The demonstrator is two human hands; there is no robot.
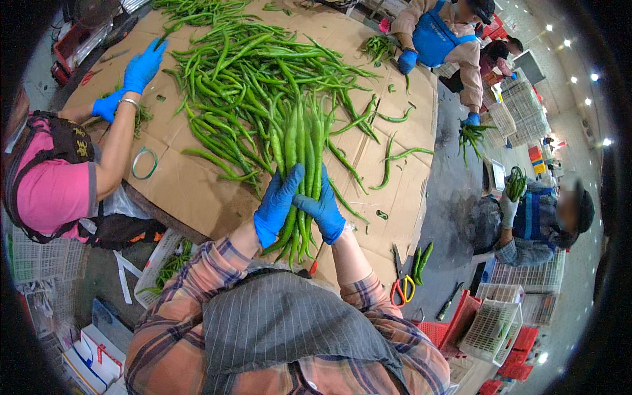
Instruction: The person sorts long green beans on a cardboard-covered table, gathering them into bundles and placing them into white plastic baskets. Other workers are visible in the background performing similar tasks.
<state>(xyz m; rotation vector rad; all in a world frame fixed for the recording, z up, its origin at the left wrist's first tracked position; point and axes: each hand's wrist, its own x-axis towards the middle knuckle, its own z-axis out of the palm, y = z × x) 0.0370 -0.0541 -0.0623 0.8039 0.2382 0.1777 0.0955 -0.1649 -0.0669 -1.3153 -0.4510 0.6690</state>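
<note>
Both my hands, in blue gloves, clasp one bunch of long green chili peppers [308,153] in front of my chest. My left hand [279,205] wraps the bunch from the left, its thumb lying along the peppers. From the other side my right hand [323,207] closes on it, thumb crossing over the front. The peppers stick out above and below the gloves; the fingers behind them are hidden. Just beyond the bunch, a large heap of loose green chili peppers [256,69] spreads over flattened cardboard [400,207].
Scissors [402,284] with red and yellow handles lie at the right, beside two peppers [422,264]. A roll of tape [144,164] rests at the left. A co-worker's gloved hand [143,66] reaches in there; other people work at the right. A white crate [160,261] stands below left.
</note>
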